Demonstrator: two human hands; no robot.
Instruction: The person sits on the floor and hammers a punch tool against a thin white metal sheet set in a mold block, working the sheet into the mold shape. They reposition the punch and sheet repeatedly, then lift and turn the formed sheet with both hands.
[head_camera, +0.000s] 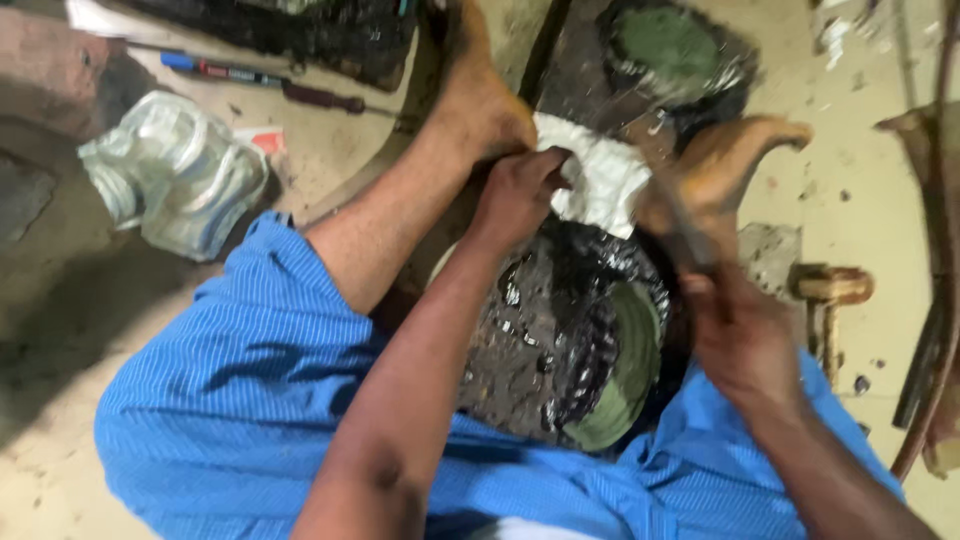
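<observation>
My left hand (518, 195) is closed on the edge of a white rag (600, 180), pressing it against a dark, greasy round metal part (560, 340) with a green disc face that rests between my legs. My right hand (735, 335) grips a thin dark tool (680, 225), blurred, whose tip reaches up toward the rag. My two bare feet (480, 100) brace the part on either side, on the floor.
A second greasy round part with a green face (675, 50) lies beyond the feet. A crumpled clear plastic container (175, 170) and a screwdriver with a dark handle (320, 97) lie at the left. A wooden-handled hammer (830, 290) sits at the right.
</observation>
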